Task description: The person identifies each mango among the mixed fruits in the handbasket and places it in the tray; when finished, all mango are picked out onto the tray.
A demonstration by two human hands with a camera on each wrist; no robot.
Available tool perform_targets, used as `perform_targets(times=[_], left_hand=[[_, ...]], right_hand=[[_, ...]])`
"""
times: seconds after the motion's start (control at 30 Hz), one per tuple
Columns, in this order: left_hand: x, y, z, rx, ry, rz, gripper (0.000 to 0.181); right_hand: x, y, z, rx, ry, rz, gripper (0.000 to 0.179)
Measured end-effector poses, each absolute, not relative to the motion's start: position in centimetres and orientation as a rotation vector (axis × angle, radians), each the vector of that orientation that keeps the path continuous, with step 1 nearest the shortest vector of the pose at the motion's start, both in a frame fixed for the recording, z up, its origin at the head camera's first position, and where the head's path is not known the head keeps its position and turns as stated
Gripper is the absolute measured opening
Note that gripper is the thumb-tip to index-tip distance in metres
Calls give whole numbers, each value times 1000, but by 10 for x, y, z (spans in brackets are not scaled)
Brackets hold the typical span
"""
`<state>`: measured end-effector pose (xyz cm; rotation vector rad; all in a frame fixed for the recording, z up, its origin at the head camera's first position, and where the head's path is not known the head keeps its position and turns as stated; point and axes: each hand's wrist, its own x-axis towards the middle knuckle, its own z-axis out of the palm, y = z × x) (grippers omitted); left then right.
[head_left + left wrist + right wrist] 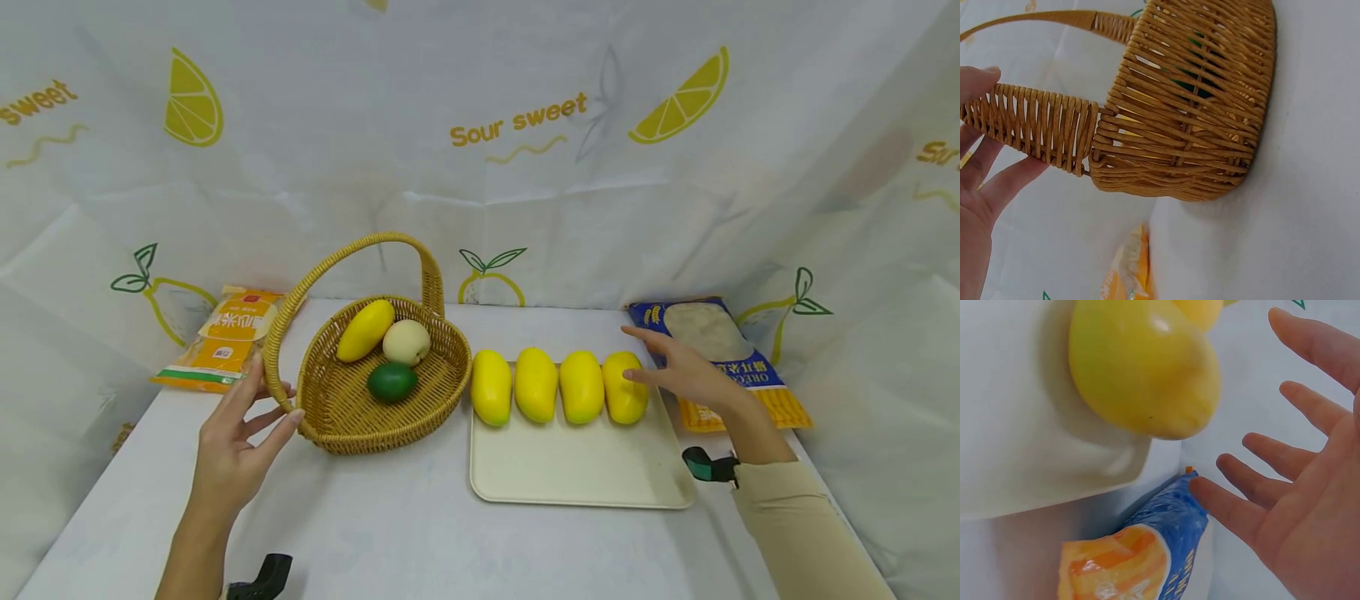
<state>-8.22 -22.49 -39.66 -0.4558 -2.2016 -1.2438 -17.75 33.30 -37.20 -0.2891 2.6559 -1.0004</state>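
My left hand grips the near side of the arched handle of a brown wicker basket, thumb on one face and fingers on the other. Inside the basket lie a yellow mango, a pale round fruit and a dark green oval fruit. To the right, my right hand is held with its fingers spread, nothing in them, close by the rightmost mango. That mango ends a row of several yellow mangoes along the back of a cream tray.
An orange food bag lies behind the basket on the left. A blue and orange bag lies right of the tray, under my right forearm's side. A white curtain with lemon prints hangs behind the white table.
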Motion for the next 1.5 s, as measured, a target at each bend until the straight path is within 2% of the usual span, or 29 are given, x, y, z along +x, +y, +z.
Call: perform_targets(times=[0.27,0.67,0.97,1.5], left_hand=[[-82,-225,-397,-454,-2206,-1253,102],[-82,-225,-397,-427,-2210,-1283,104],[-83,-226,-399,-426,-2210,-1297,104],[-83,-226,-399,-413,-2226,-1278,103]], right_hand=[[-182,320,-358,-370,2684,-1029,80],[-199,261,-324,-546,2635,-1084,75],[-219,213,-324,-737,2501,-1183,72],[-230,132,-337,-858,2280,-1248,66]])
